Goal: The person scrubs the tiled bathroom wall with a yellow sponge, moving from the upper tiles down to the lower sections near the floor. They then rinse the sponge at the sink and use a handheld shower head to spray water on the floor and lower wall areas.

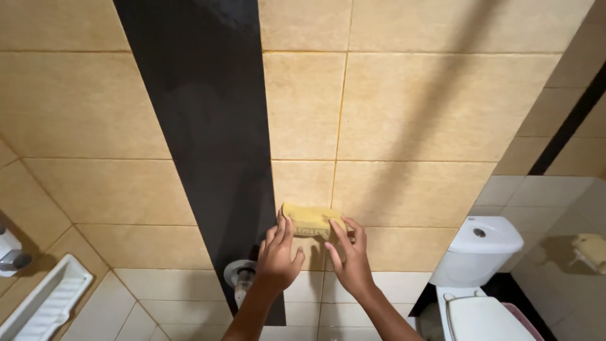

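Observation:
A folded yellow cloth [309, 220] is pressed flat against the tan tiled wall [404, 107], beside a wide black tile stripe [208, 126]. My left hand [278, 257] holds the cloth's lower left edge with its fingertips. My right hand [349, 256] grips the cloth's lower right edge. Both forearms reach up from the bottom of the view.
A chrome wall tap [240, 278] sits just below my left hand on the black stripe. A white toilet with cistern [478, 247] stands at the right. A white soap tray [44, 303] hangs on the left wall. A yellowish fitting [590, 251] hangs on the right wall.

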